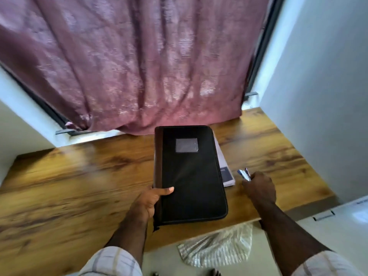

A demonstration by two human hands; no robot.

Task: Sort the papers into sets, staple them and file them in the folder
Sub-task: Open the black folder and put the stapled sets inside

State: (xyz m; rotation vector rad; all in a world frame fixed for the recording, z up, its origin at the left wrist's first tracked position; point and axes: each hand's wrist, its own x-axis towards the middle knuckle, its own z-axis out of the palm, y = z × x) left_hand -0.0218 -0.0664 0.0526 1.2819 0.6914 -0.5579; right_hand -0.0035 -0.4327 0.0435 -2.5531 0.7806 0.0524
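Folder: the black folder [190, 174] is shut and lies flat on the wooden table [69, 186], near the middle, with its long side running from near to far. It has a brown strip down its left edge and a small grey patch on top at the far end.
Papers: some papers [224, 166] stick out from under the right side of the folder. Most of them are hidden.
Left hand: the left hand [148, 202] holds the near left edge of the folder, thumb on top and fingers tucked under.
Right hand: the right hand [259, 188] is just right of the folder, fingers curled round a small blue and silver thing, the stapler [244, 173], which pokes out on the far side.
Curtain: a dusty pink curtain [129, 66] hangs behind the table, and its bottom touches the far edge.
Wall: a white wall [318, 96] stands on the right.
Floor: a striped cloth [217, 246] lies below the near edge of the table.
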